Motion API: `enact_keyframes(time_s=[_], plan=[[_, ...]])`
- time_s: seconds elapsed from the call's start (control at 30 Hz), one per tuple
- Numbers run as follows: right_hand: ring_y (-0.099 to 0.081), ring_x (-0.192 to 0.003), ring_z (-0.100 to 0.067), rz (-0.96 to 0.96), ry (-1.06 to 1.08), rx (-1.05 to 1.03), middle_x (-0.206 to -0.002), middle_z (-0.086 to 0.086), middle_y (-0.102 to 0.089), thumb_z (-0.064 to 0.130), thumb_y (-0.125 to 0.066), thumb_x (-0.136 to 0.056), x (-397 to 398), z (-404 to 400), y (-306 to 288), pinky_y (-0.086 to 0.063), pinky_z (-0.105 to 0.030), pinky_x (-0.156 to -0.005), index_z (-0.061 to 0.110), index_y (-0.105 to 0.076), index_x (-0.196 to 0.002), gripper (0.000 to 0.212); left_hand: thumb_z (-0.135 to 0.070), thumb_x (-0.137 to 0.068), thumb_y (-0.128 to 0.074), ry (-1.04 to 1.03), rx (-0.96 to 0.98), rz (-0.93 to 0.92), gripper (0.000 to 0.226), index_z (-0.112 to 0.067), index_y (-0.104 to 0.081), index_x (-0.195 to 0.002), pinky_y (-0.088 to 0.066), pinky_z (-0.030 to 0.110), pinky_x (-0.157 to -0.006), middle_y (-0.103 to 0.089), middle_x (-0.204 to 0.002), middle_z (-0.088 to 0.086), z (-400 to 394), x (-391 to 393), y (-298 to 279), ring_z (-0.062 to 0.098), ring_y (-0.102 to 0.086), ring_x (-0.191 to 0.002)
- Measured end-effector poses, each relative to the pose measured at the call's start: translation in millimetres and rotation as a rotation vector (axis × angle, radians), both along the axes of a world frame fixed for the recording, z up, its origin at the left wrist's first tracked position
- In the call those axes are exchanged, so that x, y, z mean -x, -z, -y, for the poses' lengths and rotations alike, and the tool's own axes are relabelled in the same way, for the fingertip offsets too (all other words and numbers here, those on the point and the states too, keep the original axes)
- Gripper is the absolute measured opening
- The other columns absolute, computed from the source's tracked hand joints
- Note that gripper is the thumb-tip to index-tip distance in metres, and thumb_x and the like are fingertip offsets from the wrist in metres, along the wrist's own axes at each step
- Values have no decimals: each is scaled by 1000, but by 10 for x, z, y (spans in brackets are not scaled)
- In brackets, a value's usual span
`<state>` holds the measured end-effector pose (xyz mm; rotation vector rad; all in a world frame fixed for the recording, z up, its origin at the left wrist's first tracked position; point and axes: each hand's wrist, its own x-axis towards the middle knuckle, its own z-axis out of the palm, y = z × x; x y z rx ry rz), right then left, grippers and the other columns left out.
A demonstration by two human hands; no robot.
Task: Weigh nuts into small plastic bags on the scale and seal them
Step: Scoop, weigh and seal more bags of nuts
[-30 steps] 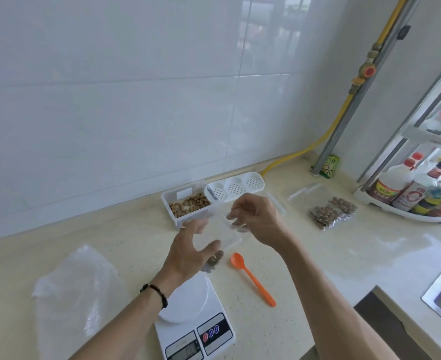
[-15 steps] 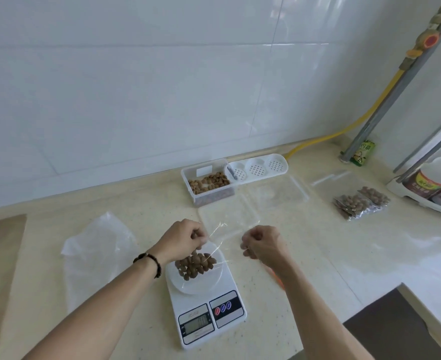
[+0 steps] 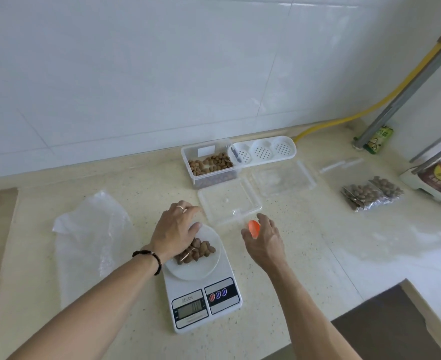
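Note:
A white digital scale (image 3: 201,302) stands near the counter's front edge with a round white plate (image 3: 209,266) on top. A small clear bag of brown nuts (image 3: 198,252) sits on that plate. My left hand (image 3: 173,229) lies over the bag's top, thumb and fingers curled at its mouth. My right hand (image 3: 264,241) hovers just right of the scale with relaxed fingers over an orange spoon (image 3: 253,228), whose handle is hidden under the palm. A clear box of loose nuts (image 3: 209,165) stands at the back. Two filled bags (image 3: 370,194) lie at the right.
Two clear lids (image 3: 229,203) (image 3: 283,178) lie behind the hands, and a white perforated tray (image 3: 263,150) sits by the wall. A crumpled plastic sheet (image 3: 89,229) lies left. Empty small bags (image 3: 341,165), a bottle rack (image 3: 437,183) and a yellow hose (image 3: 370,110) occupy the right.
The bag of nuts came down onto the scale plate under my left hand. My right hand let go of the bag and moved right over the orange spoon. The view tilted downward.

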<state>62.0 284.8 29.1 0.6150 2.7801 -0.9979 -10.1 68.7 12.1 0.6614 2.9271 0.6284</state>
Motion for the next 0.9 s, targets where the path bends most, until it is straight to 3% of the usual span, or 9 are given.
enact_keyframes(time_s=[0.1, 0.2, 0.37, 0.47, 0.67, 0.77, 0.9], plan=[[-35, -139, -25, -73, -132, -125, -155, -6, -35, 42, -51, -97, 5, 82, -59, -34, -43, -109, 16, -29, -150, 63, -45, -98, -33, 32, 118, -105, 53, -10, -52, -132, -42, 49, -103, -54, -131, 11, 212, -150, 77, 31, -46, -128], [-10, -151, -21, -80, -288, -259, -164, -2, -13, 49, -37, -101, 17, 203, -73, -14, -42, -120, 21, -15, -156, 66, -51, -98, -22, 31, 226, -81, 64, -11, -40, -144, -27, 56, -114, -45, -146, 12, 450, -354, 221, 32, -30, -142], [16, -149, -15, -61, -465, -413, -164, 3, 9, 55, -16, -100, -17, 349, -24, 8, -39, -120, 24, 4, -156, 67, -60, -98, -10, -14, 247, -31, 71, -15, -20, -153, -10, 56, -118, -24, -159, 9, 667, -674, 391, 29, -8, -149], [18, -148, -15, -69, -494, -456, -164, 3, 11, 61, 2, -90, -43, 394, 22, 13, -38, -116, 24, 6, -156, 76, -62, -97, -6, -38, 245, -18, 73, -17, -13, -154, -3, 55, -118, -13, -161, 7, 723, -821, 458, 27, 1, -149], [11, -151, -21, -60, -512, -482, -165, 0, 10, 60, 5, -88, -86, 473, 86, 3, -45, -122, 22, 2, -157, 78, -62, -97, -7, -63, 266, -17, 74, -15, -9, -154, 1, 54, -118, -10, -161, 8, 796, -966, 518, 27, 6, -149], [12, -151, -20, -49, -511, -475, -165, -1, 10, 60, 4, -91, -99, 489, 87, 3, -46, -123, 23, 4, -157, 76, -63, -96, -3, -65, 267, -19, 77, -15, -9, -155, 2, 53, -119, -10, -162, 8, 803, -981, 513, 27, 7, -149], [12, -151, -19, -34, -500, -469, -165, -1, 10, 52, -13, -102, -98, 499, 70, 3, -45, -123, 21, 3, -157, 64, -63, -96, -3, -61, 260, -31, 77, -14, -11, -154, 2, 53, -119, -11, -161, 9, 806, -982, 508, 28, 7, -149]])
